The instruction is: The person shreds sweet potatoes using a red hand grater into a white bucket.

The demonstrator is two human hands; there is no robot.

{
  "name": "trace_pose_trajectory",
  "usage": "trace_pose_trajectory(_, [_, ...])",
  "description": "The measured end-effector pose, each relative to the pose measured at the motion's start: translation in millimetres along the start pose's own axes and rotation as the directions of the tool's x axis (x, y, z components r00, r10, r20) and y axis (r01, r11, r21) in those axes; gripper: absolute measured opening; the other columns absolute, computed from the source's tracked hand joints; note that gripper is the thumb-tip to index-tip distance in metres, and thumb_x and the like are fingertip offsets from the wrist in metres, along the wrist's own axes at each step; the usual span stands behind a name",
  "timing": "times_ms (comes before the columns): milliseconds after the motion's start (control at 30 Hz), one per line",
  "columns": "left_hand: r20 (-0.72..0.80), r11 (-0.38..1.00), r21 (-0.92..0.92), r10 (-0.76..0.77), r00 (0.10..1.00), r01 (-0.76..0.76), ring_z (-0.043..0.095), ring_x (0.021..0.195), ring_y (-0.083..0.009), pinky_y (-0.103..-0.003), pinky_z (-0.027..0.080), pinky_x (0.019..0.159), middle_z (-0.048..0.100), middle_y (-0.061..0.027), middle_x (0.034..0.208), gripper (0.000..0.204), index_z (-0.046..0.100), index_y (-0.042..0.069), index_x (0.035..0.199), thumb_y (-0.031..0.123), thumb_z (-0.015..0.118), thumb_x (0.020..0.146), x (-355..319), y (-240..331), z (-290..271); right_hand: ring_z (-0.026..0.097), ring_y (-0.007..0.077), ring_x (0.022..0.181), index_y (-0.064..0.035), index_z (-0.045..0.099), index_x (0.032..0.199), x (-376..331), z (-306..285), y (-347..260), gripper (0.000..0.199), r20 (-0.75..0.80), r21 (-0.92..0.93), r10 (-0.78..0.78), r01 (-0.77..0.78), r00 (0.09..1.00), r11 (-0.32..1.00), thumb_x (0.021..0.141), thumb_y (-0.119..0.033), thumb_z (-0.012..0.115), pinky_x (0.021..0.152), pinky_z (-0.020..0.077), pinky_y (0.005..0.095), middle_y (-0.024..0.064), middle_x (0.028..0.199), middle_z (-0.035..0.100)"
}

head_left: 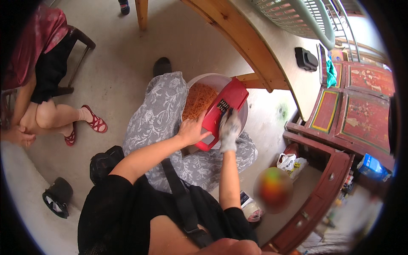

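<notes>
A red grater (233, 94) with a looped handle lies slanted across a white bucket (207, 77) between my knees. Orange shreds, like grated carrot, (199, 100) fill the bucket's visible left part. My bare left hand (192, 128) grips the grater's left edge near its handle, fingers along the side and thumb toward the handle opening. On the grater's face, just below the dark metal blades (223, 105), my right hand (230, 131) presses down in a grey glove. Its fingers are bunched, and whatever is under them is hidden.
Patterned grey cloth (159, 114) covers my legs around the bucket. A wooden table (255, 46) arches close beyond it, carrying a green basket (293, 17). At left sits another person (46, 112), hands together. Red cabinets (327, 106) and an open drawer (323, 182) stand at right.
</notes>
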State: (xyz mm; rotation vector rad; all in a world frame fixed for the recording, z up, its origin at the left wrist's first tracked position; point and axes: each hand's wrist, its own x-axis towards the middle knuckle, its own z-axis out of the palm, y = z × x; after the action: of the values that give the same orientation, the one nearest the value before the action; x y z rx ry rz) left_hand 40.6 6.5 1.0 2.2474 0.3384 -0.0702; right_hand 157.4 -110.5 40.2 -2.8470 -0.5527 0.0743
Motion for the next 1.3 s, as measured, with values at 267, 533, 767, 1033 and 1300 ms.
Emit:
trace_pose_trajectory(267, [-0.016,1.0,-0.003,0.031,0.999,-0.031,0.064,0.079,-0.0368,-0.044,0.049,0.076,0.065,-0.0221,0.087,0.098,0.019,0.004,0.144,0.05,0.069,0.075,-0.4,2.6,6.7,0.061,0.039,0.07,-0.0027,0.055,0.096,40.2,28.2,40.6,0.019,-0.264,-0.124,-0.167,0.138,0.95,0.983,0.089,-0.02,0.051,0.063,0.0468,0.0508,0.0217,0.077,0.062])
trace_pose_trajectory(533, [-0.024,1.0,0.029,0.011,1.0,-0.01,0.064,0.075,-0.0373,-0.044,0.048,0.076,0.065,-0.0205,0.082,0.095,0.02,0.005,0.144,0.051,0.068,0.076,1.7,-0.8,3.4,0.062,0.0386,0.07,-0.0048,0.056,0.099,1.7,9.0,-6.1,0.018,-0.089,-0.056,-0.047,0.042,0.995,0.998,0.087,-0.018,0.055,0.061,0.0496,0.0475,0.0186,0.079,0.064])
trace_pose_trajectory(767, [-0.02,0.998,0.053,0.018,1.0,-0.017,0.064,0.074,-0.0371,-0.045,0.048,0.075,0.066,-0.0202,0.081,0.096,0.02,0.004,0.144,0.052,0.067,0.076,-2.3,1.2,7.1,0.061,0.0385,0.077,-0.0033,0.056,0.104,-3.0,2.3,5.5,0.025,-0.103,0.057,-0.05,0.057,0.993,0.997,0.089,-0.024,0.056,0.069,0.0482,0.0475,0.0207,0.082,0.062])
trace_pose_trajectory(1033, [-0.033,0.999,0.035,0.033,0.999,-0.032,0.065,0.072,-0.035,-0.042,0.05,0.073,0.066,-0.0185,0.079,0.096,0.022,0.002,0.143,0.051,0.068,0.075,0.1,4.3,0.9,0.057,0.0346,0.092,0.0033,0.049,0.124,-44.5,3.5,6.5,0.04,-0.431,0.264,0.037,0.087,0.902,0.961,0.087,-0.008,0.06,0.082,0.0443,0.0428,0.0193,0.102,0.058])
trace_pose_trajectory(1300, [-0.015,0.999,0.033,0.018,1.0,-0.018,0.065,0.075,-0.0343,-0.042,0.05,0.074,0.066,-0.0185,0.081,0.095,0.022,0.003,0.143,0.051,0.068,0.076,-2.4,4.1,0.2,0.06,0.0276,0.091,0.0056,0.051,0.119,-49.4,3.8,17.9,0.035,-0.274,0.4,0.109,0.01,0.956,0.916,0.09,-0.011,0.06,0.083,0.0473,0.0366,0.0198,0.103,0.061])
